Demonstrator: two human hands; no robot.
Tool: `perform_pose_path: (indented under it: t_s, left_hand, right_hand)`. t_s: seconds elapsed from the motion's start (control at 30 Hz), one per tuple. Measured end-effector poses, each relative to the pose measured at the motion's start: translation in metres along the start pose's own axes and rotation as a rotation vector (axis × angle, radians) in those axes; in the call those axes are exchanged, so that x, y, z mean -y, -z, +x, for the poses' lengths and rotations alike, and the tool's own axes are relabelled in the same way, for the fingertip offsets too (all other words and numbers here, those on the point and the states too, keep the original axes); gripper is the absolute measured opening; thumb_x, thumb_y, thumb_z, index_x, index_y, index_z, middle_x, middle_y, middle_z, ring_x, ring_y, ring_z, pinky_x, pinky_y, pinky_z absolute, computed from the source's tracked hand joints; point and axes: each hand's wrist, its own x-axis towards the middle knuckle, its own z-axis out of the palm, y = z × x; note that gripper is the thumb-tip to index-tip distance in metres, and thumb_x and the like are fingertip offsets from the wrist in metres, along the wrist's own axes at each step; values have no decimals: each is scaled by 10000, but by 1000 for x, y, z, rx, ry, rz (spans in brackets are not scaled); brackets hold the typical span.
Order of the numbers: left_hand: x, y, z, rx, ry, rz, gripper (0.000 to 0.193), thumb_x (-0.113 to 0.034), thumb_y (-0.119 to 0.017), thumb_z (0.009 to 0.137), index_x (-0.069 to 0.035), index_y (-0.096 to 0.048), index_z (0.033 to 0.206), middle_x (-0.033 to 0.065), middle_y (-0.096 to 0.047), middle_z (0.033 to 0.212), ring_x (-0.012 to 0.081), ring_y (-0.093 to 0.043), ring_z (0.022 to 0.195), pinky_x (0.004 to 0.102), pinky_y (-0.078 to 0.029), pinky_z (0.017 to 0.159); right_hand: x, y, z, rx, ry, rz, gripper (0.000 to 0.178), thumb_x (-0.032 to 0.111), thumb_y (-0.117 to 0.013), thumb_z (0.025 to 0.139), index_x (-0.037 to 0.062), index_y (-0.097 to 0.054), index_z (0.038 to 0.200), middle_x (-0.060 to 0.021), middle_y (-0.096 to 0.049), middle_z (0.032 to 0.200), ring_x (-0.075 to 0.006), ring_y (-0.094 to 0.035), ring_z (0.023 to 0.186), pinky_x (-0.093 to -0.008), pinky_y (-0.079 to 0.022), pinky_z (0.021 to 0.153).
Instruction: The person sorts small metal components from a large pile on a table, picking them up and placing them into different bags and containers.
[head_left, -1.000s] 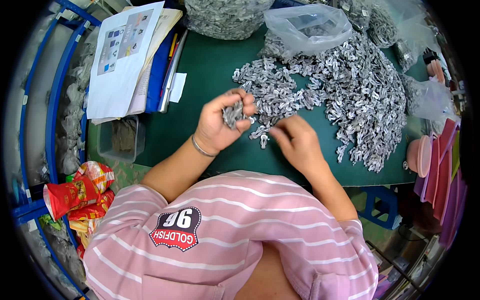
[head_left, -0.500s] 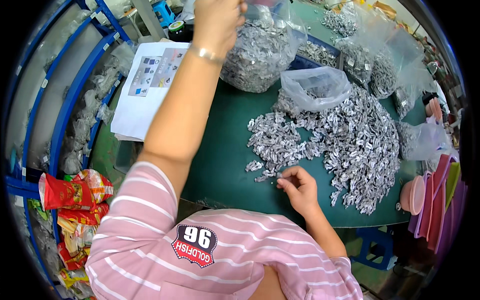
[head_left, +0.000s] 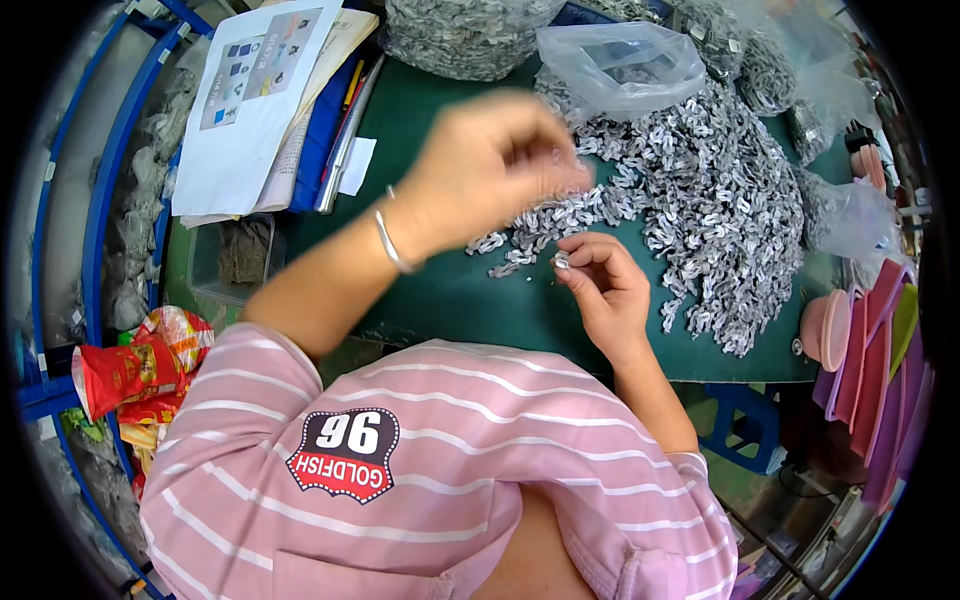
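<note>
My right hand (head_left: 607, 285) pinches a small shiny metal piece (head_left: 561, 260) between thumb and forefinger, just above the green tabletop (head_left: 440, 305). My left hand (head_left: 500, 165), with a silver bangle at the wrist, hangs over the left side of a small pile of silver metal pieces (head_left: 545, 225). Motion smears its fingers, so whether they hold anything is hidden. Right of both hands spreads a larger heap of the same small looped pieces (head_left: 725, 225). A clear plastic bag (head_left: 620, 70) lies with its mouth toward me at the heap's far edge.
A full bag of metal parts (head_left: 460, 35) stands at the back. Papers (head_left: 255, 95) and pens (head_left: 350, 130) lie at the left, above a clear box (head_left: 235, 260). Pink cups (head_left: 825, 330) sit at the right edge, and blue shelving (head_left: 100, 200) rises at far left.
My left hand has come back from the large bag at the far side to above the small pile. The right hand keeps its pinch. The whole view has shifted, showing more papers.
</note>
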Motion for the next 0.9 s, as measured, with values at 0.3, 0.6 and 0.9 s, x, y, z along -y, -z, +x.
perform_pose_path:
  t_s: [0.3,0.6,0.9]
  left_hand:
    - [48,-19,-76,127,680,-695,166,-92,-577,862,22,-594,980,91,-631,859,147,-623,752,260,-527,670]
    - [63,-1,-83,-162,705,-929,202,-101,-492,904,50,-582,1004,145,-635,928,214,-637,867,277,-529,745]
    - [62,13,-86,-149,752,-1214,209,-106,-452,913,31,-594,982,138,-638,938,214,-637,865,283,-530,752]
  right_hand:
    - [11,-13,9,-15,320,-265,213,-113,-650,688,-5,-541,836,-119,-607,813,-204,-603,735,-276,-500,634]
    - [-1,-23,23,192,276,-411,187,-83,-577,738,7,-597,900,-141,-596,910,-283,-593,811,-326,-478,697]
    - [-13,-32,19,599,414,-646,204,3,-604,694,31,-626,895,-85,-571,1029,-257,-534,930,-353,-424,758]
